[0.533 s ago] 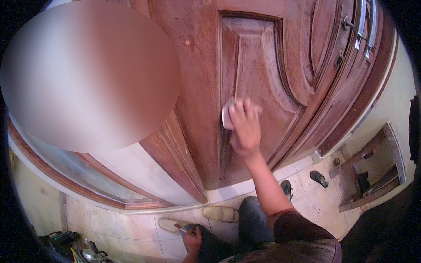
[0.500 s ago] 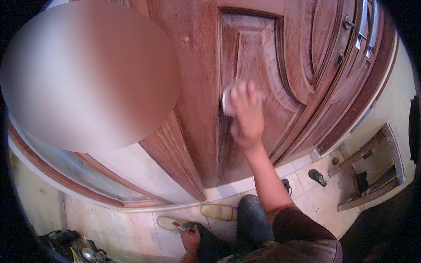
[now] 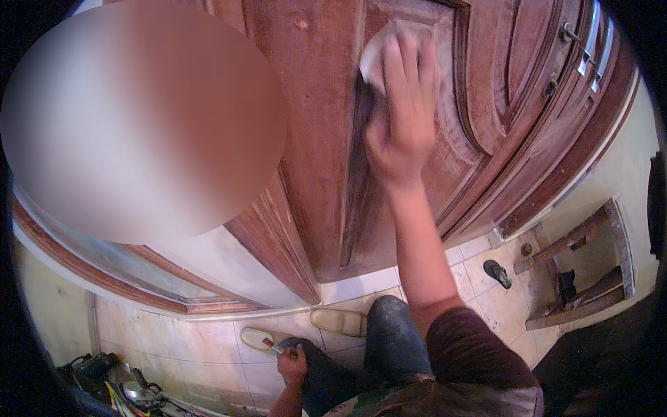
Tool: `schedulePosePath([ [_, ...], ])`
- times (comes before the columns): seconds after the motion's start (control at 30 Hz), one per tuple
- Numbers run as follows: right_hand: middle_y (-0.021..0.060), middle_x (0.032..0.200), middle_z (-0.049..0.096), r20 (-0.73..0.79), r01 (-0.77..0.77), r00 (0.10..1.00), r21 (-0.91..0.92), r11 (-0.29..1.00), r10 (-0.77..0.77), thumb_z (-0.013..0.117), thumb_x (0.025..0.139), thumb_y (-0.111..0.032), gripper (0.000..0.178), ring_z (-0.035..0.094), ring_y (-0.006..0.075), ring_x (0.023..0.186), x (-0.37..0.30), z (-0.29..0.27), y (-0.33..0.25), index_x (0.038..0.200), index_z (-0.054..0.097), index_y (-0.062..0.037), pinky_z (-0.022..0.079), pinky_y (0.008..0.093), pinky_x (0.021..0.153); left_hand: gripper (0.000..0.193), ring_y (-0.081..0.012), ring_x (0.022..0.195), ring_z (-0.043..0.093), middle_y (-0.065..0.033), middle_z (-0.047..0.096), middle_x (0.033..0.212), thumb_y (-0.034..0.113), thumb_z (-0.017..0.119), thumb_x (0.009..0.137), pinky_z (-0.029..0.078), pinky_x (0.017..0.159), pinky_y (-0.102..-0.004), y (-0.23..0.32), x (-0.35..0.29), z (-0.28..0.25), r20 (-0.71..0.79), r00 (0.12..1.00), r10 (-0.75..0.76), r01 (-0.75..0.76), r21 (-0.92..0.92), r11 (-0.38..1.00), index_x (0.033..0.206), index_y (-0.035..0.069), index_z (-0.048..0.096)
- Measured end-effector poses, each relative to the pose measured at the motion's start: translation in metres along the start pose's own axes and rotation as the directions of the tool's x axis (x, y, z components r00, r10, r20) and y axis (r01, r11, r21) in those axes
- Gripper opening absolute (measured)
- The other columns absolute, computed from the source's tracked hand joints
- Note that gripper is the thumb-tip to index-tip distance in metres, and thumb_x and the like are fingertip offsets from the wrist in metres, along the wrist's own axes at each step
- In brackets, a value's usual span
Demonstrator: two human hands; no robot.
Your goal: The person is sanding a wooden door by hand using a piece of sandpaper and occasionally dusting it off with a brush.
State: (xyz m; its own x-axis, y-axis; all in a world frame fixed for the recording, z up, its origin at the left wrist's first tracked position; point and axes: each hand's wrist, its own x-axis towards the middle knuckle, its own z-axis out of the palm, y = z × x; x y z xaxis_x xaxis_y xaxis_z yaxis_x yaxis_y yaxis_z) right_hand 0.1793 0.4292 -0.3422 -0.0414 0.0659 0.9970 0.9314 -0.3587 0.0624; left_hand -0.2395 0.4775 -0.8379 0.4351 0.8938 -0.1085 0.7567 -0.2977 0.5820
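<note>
My right hand (image 3: 406, 121) presses a whitish sheet (image 3: 375, 66), sandpaper by its look, against the upper part of a carved panel on the brown wooden door (image 3: 316, 139). The fingers lie over the sheet and are blurred by motion; part of it sticks out on their left. Pale, dusty patches mark the panel's mouldings. Low down by my knee, my left hand (image 3: 293, 364) is closed around a small brush (image 3: 269, 343) with a reddish tip and a light handle.
A metal door handle (image 3: 589, 48) is at the upper right. Light slip-on shoes (image 3: 338, 322) and a dark flip-flop (image 3: 497, 274) are on the tiled floor. A worn wooden frame (image 3: 570, 260) stands at the right, tools and cables (image 3: 135, 389) at the lower left. A blurred oval covers the upper left.
My right hand has moved up the door panel with the sheet. My left hand with the brush has shifted slightly up and left. The whole view has tilted a little.
</note>
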Motion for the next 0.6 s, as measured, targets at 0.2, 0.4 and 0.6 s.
schedulePosePath([
  [0.2, 0.0254, 0.158, 0.046, 0.271, -0.180, 0.947, -0.005, 0.984, 0.174, 0.055, 0.087, -0.007, 0.062, 0.034, 0.0532, 0.150, -0.231, -0.009, -0.007, 0.148, 0.053, 0.0018, 0.021, 0.0687, 0.122, 0.042, -0.0440, 0.082, 0.069, -0.0205, 0.071, 0.081, 0.046, 0.073, 0.090, 0.054, 0.078, -0.0546, -0.015, 0.008, 0.006, 0.065, 0.997, 0.049, -0.050, 0.007, 0.999, 0.084, 0.005, 0.074],
  [0.4, 0.0204, 0.159, 0.048, 0.005, 0.005, 1.000, -0.049, 0.999, -0.005, 0.049, 0.077, 0.011, 0.075, 0.031, 0.0461, 0.154, -0.027, -0.012, 0.003, 0.150, 0.055, -0.0045, 0.025, 0.0545, 0.126, 0.041, -0.0456, 0.079, 0.069, -0.0238, 0.071, 0.085, 0.045, 0.073, 0.090, 0.054, 0.077, -0.0558, -0.003, 0.001, 0.000, 0.084, 0.996, -0.041, 0.043, -0.020, 0.999, 0.084, 0.004, 0.074],
  [0.6, 0.0265, 0.161, 0.040, 0.361, -0.152, 0.919, -0.047, 0.987, 0.159, 0.055, 0.074, -0.001, 0.071, 0.027, 0.0556, 0.152, -0.320, -0.005, -0.005, 0.145, 0.052, 0.0024, 0.016, 0.0694, 0.124, 0.039, -0.0470, 0.080, 0.069, -0.0259, 0.071, 0.089, 0.042, 0.071, 0.091, 0.054, 0.074, -0.0555, -0.001, 0.007, -0.004, 0.019, 0.997, 0.074, -0.074, 0.015, 0.997, 0.082, 0.004, 0.072],
])
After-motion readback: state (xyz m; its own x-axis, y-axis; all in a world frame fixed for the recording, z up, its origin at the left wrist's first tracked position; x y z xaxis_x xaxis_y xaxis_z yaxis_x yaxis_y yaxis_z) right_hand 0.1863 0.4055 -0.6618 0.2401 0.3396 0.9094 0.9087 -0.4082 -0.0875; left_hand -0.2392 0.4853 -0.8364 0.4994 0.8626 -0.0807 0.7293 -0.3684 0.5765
